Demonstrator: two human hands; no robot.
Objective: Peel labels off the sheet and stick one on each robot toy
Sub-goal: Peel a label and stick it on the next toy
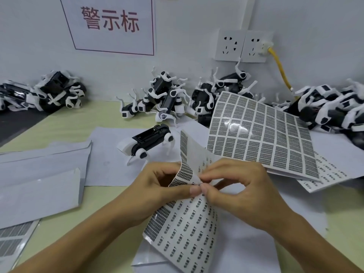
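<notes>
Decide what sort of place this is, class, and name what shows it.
Probably a small assembly or packing workbench: heaps of black-and-white robot toys along the wall, printed white label sheets spread on the pale green table, and a red-lettered wall sign.

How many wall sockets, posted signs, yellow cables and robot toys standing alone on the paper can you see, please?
Wall sockets: 2
Posted sign: 1
Yellow cable: 1
Robot toy standing alone: 1
Total: 5
The piled toys along the wall overlap too much to count.
</notes>
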